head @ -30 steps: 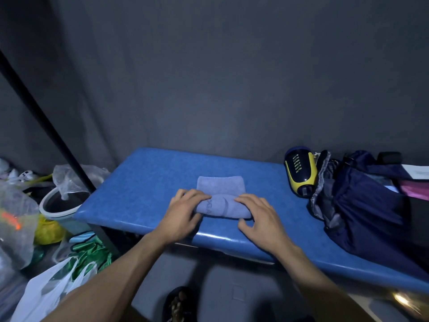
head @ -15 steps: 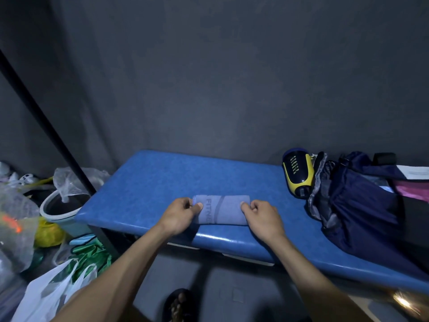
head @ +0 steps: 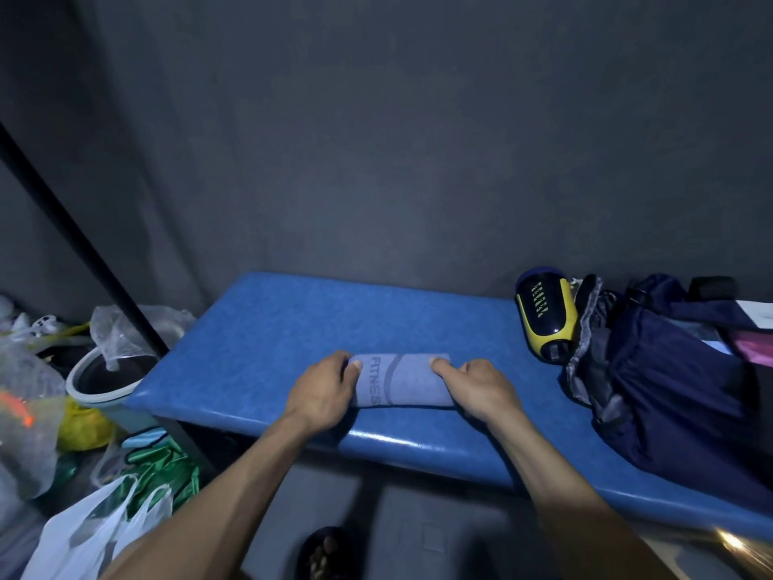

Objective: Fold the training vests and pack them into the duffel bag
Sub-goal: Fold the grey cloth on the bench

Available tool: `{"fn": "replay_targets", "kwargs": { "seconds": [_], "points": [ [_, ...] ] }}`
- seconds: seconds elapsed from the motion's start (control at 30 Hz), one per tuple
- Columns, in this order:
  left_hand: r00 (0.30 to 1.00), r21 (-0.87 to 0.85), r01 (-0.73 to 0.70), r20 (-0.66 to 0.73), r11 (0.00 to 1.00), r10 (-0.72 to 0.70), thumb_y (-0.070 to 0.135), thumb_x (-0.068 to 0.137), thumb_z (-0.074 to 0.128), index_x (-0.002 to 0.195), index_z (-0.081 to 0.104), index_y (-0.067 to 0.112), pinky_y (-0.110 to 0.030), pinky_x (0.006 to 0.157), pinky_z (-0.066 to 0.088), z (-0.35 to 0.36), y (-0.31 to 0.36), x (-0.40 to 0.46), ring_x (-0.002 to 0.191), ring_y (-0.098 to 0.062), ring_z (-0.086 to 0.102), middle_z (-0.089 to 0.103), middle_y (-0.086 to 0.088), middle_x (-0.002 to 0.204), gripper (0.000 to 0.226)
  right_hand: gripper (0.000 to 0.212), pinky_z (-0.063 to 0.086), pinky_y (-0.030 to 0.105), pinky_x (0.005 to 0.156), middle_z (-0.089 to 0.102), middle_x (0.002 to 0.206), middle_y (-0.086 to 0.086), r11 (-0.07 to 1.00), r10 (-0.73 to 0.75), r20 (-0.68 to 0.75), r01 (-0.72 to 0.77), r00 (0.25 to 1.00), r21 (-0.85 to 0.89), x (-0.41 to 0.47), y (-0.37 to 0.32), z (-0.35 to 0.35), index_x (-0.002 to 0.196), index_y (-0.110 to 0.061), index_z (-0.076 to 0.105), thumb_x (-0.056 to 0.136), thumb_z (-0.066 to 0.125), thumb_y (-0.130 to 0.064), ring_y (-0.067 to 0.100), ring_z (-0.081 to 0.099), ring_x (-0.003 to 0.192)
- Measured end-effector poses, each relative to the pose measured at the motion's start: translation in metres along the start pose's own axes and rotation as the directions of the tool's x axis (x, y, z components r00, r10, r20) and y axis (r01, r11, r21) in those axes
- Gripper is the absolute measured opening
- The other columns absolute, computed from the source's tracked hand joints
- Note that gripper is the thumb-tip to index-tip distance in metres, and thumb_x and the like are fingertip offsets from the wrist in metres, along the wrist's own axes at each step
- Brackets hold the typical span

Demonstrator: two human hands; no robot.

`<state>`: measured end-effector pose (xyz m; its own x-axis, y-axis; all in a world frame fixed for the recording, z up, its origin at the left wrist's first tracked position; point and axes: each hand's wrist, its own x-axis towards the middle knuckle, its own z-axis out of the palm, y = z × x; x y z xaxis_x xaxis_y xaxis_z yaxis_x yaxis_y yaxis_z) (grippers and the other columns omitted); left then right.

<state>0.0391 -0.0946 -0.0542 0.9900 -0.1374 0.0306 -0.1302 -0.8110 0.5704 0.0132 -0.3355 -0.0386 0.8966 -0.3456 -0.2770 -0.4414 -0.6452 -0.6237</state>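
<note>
Your two bare hands hold a folded vest (head: 403, 380), a compact blue-grey bundle lying across the near part of a blue padded table (head: 267, 328). The word "FITNESS" runs along its left end beside a curved darker stripe.

Your left hand (head: 322, 391) grips the left end of the bundle: the thumb lies on top and the fingers curl round the edge. Your right hand (head: 477, 385) grips the right end the same way, thumb on top, fingers wrapped under the fabric. Both forearms reach in from the bottom of the view.

At the right end of the table lies a dark navy duffel bag (head: 677, 395), slumped, with its mouth facing the folded vest and grey lining showing at the rim. Just beside it, on its left and towards the wall, a black and yellow bottle (head: 546, 316) lies on its side, touching the bag's rim.

To the left of the table, lower down, sit a round white-rimmed bucket (head: 104, 376), clear plastic bags (head: 25, 412), a white carrier bag (head: 83, 533) and some green fabric (head: 163, 466). A dark pole (head: 83, 253) slants across the left side. A grey wall (head: 418, 140) stands behind the table.
</note>
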Motion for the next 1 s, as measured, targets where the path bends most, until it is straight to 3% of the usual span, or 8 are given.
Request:
{"fn": "replay_targets", "kwargs": {
  "seconds": [0.13,0.37,0.47,0.6,0.67,0.73,0.83,1.0],
  "points": [
    [0.997,0.019,-0.012,-0.077,1.0,0.013,0.038,0.108,0.037,0.106,0.063,0.015,-0.042,0.084,0.05,0.007,0.003,-0.006,0.101,-0.032,0.063,0.07,-0.006,0.106,0.034,0.053,0.035,0.034,0.059,0.047,0.056,-0.003,0.982,-0.007,-0.023,0.011,1.0,0.188,-0.009,-0.001,0.002,0.056,-0.02,0.038,0.085,0.061,-0.059,0.022,0.05,0.061],
    [1.0,-0.127,-0.013,-0.002,0.992,0.013,0.031,0.107,0.046,0.09,0.067,0.012,-0.04,0.082,0.052,0.012,0.015,-0.013,0.086,-0.027,0.065,0.071,-0.003,0.085,0.034,0.036,0.034,0.035,0.064,0.045,0.07,0.001,0.77,-0.024,-0.128,0.1,0.991,0.631,-0.024,0.012,0.003,0.075,-0.02,0.042,0.08,0.074,-0.036,0.018,0.044,0.069],
    [0.993,-0.128,-0.107,0.03,0.986,0.112,0.032,0.104,0.045,0.114,0.071,0.017,-0.033,0.099,0.045,0.013,0.024,-0.015,0.108,-0.023,0.06,0.07,-0.004,0.111,0.032,0.033,0.039,0.035,0.07,0.058,0.077,0.007,0.649,-0.068,-0.142,0.152,0.988,0.745,-0.032,0.018,-0.013,0.085,-0.021,0.045,0.076,0.076,-0.025,0.019,0.054,0.074],
    [0.97,-0.33,-0.216,0.037,0.919,0.241,0.059,0.092,0.04,0.149,0.048,0.023,-0.021,0.118,0.024,-0.004,0.056,-0.026,0.138,-0.005,0.039,0.047,0.011,0.147,0.068,0.03,0.039,0.034,0.07,0.057,0.08,0.005,0.682,-0.337,-0.215,0.395,0.917,0.616,-0.054,0.014,-0.046,0.093,-0.027,0.047,0.08,0.072,-0.017,0.014,0.051,0.075],
    [0.918,-0.449,-0.244,0.178,0.86,0.353,0.08,0.085,0.044,0.152,0.044,0.031,-0.026,0.121,0.026,-0.008,0.077,-0.034,0.141,0.006,0.036,0.045,0.02,0.151,0.083,0.031,0.038,0.035,0.068,0.057,0.079,0.01,0.697,-0.531,-0.172,0.543,0.83,0.47,-0.069,0.013,-0.064,0.099,-0.024,0.046,0.08,0.07,-0.019,0.011,0.047,0.072],
    [0.826,-0.549,-0.25,0.309,0.797,0.472,0.078,0.086,0.053,0.149,0.048,0.028,-0.033,0.118,0.037,-0.006,0.098,-0.04,0.137,0.003,0.045,0.054,0.015,0.147,0.081,0.035,0.04,0.035,0.067,0.062,0.077,0.006,0.688,-0.642,-0.068,0.613,0.764,0.388,-0.082,0.017,-0.081,0.104,-0.021,0.046,0.082,0.072,-0.02,0.011,0.048,0.07],
    [0.746,-0.635,-0.222,0.378,0.74,0.548,0.064,0.088,0.065,0.127,0.063,0.015,-0.043,0.096,0.05,0.009,0.129,-0.047,0.109,-0.008,0.06,0.069,-0.007,0.121,0.062,0.034,0.043,0.033,0.067,0.063,0.075,-0.005,0.691,-0.64,-0.043,0.598,0.767,0.406,-0.094,0.031,-0.105,0.103,-0.016,0.047,0.085,0.074,-0.009,0.011,0.052,0.069],
    [0.763,-0.623,-0.179,0.401,0.762,0.507,0.073,0.086,0.051,0.101,0.072,0.028,-0.029,0.08,0.048,0.035,0.168,-0.049,0.085,0.002,0.06,0.069,0.02,0.093,0.052,0.033,0.053,0.031,0.08,0.074,0.094,0.013,0.682,-0.401,-0.272,0.483,0.875,0.549,-0.092,0.057,-0.127,0.1,-0.011,0.052,0.081,0.078,-0.002,0.014,0.07,0.085]
  ]
}}
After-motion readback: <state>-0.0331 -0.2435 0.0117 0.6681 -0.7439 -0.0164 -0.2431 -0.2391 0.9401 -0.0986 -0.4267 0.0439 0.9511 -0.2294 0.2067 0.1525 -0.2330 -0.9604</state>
